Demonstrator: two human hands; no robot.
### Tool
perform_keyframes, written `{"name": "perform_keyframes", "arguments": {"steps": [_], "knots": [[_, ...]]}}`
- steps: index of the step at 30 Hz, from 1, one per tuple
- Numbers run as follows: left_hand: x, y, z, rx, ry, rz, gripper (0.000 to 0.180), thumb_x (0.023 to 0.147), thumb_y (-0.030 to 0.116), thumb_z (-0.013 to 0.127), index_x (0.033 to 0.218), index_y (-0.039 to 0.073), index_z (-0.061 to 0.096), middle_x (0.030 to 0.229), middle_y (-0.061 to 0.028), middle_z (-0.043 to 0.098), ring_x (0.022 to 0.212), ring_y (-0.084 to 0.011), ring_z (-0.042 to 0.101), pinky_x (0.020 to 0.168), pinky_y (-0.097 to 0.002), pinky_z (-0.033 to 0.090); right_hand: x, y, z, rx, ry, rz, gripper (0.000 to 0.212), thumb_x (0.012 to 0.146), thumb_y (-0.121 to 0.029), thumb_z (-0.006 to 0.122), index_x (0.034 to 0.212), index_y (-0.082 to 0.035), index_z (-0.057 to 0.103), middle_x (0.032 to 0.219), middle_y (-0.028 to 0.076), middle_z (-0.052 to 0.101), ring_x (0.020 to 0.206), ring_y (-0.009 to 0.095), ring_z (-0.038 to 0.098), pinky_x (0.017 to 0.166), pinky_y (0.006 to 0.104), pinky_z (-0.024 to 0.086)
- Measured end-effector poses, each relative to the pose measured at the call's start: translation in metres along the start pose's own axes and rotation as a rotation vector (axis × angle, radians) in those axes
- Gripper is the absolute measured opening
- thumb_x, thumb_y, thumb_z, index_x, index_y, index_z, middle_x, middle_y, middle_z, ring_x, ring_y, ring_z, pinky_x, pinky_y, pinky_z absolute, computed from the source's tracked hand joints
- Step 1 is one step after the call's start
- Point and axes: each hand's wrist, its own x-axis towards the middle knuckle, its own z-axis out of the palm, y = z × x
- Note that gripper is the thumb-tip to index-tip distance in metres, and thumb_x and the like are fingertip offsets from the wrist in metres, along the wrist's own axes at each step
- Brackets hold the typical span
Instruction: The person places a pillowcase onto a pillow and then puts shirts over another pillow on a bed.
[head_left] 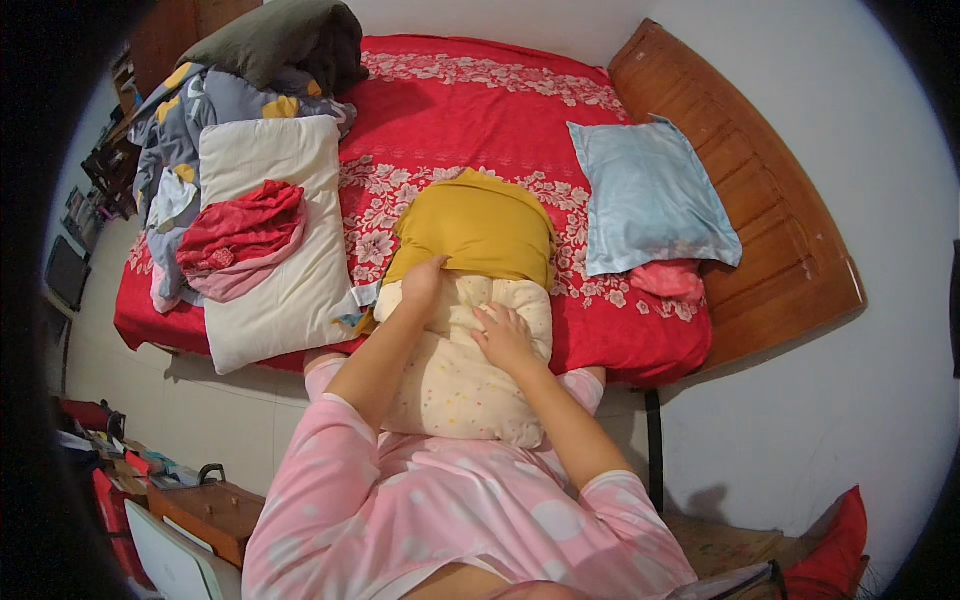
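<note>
A cream pillow with small coloured specks [455, 385] lies in front of me, its near end at my lap. Its far part is inside a mustard-yellow pillowcase [475, 225], whose open hem crosses the pillow's middle. At the left side of that hem, my left hand [424, 284] is closed on the pillowcase edge. My right hand [503, 334] rests on the bare cream part with its fingers spread, pressing a dent into it.
The bed has a red floral sheet [470, 110]. To the left lie a white pillow [270, 155] with crumpled red cloth [240, 235], a grey patterned quilt [215, 95] and a dark green cushion [275, 40]. A light blue pillow [650, 195] lies by the wooden headboard [745, 145].
</note>
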Motion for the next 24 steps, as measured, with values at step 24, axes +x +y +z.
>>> {"name": "perform_keyframes", "arguments": {"steps": [24], "knots": [[-0.108,0.032,-0.053,0.113,-0.062,0.381,0.013,0.081,0.017,0.055,0.087,0.005,0.055,0.068,-0.0204,0.058,0.065,-0.04,0.058,0.057,-0.0472,0.045,0.07,0.024,-0.042,-0.036,0.453,-0.208,0.032,0.082,-0.008,0.048,0.114,-0.007,0.054,0.116,0.012,0.05,0.107,0.031,0.048,0.093,0.0407,0.039]]}}
